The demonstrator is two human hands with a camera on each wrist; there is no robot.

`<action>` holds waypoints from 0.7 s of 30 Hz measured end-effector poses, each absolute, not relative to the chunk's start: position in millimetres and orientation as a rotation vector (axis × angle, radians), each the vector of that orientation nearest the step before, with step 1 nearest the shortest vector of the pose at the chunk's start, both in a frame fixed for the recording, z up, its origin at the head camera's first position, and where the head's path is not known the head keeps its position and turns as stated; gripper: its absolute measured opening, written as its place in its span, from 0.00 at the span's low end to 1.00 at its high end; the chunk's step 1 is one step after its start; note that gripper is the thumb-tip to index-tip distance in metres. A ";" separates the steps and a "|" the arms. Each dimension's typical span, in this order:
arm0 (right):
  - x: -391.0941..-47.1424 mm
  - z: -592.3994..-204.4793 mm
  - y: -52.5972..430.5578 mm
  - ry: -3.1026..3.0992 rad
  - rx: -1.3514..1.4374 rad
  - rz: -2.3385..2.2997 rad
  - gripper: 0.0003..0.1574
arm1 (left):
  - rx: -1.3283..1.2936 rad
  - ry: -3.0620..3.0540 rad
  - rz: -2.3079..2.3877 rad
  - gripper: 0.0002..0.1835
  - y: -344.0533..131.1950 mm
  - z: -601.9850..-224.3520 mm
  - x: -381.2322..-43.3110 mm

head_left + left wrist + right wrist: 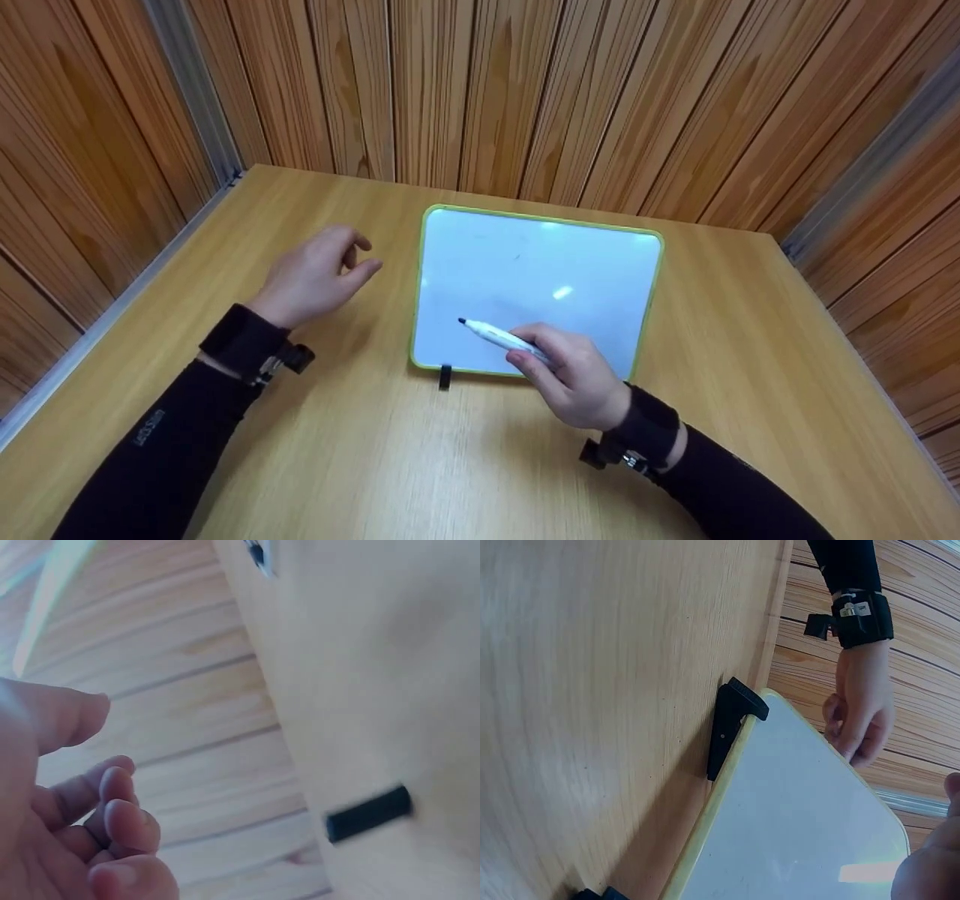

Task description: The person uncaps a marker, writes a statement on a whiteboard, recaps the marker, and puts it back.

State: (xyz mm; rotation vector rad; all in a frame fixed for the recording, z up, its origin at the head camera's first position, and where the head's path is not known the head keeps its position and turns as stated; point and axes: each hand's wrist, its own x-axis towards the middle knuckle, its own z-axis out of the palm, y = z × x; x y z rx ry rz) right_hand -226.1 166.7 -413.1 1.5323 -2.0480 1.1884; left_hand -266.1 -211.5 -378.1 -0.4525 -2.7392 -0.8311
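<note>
My right hand (574, 375) grips a white marker (491, 334) between thumb and fingers, its bare dark tip pointing left over the lower part of a whiteboard (510, 277). The board has a yellow-green rim and leans on the table. In the right wrist view, part of that hand (934, 862) shows at the right edge, without the marker. My left hand (315, 274) hovers left of the board, holding nothing, fingers loosely bent and thumb apart from them. A small black cylinder (369, 814) lies beyond it in the left wrist view.
A black foot (731, 727) clasps the board's lower corner, its end (445, 377) jutting toward me. Wood-panelled walls (502, 97) border the wooden table (360, 465) at the back and both sides. Light glares on the board's face.
</note>
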 end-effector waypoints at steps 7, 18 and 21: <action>-224.9 -414.2 165.9 -2.074 1.523 1.161 0.12 | -0.680 -2.518 -0.916 0.10 -183.7 -366.5 -248.3; -224.9 -418.3 165.4 -2.163 1.517 1.160 0.14 | -1.125 -2.406 -1.096 0.09 -151.7 -360.8 -226.0; -224.7 -419.5 165.1 -2.183 1.516 1.161 0.14 | -1.196 -2.416 -1.075 0.11 -146.0 -364.7 -223.0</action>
